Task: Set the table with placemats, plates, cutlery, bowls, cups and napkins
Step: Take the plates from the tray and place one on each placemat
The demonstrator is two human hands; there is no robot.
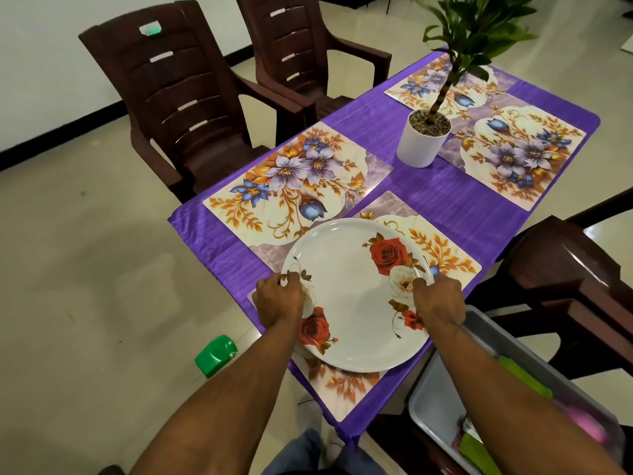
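A large white plate (352, 296) with red and white roses is over the nearest floral placemat (442, 250); whether it rests on the mat I cannot tell. My left hand (279, 298) grips the plate's left rim and my right hand (440, 298) grips its right rim, fingers curled over the edge. Three more floral placemats lie bare on the purple tablecloth (445, 197): one at the near left (291, 186), one at the far left (424, 84) and one at the far right (517, 156).
A white pot with a green plant (423, 137) stands mid-table. Brown plastic chairs (178, 94) line the left side and another (575, 269) the right. A grey tray (442, 409) at lower right holds green and pink items. A green object (215, 354) lies on the floor.
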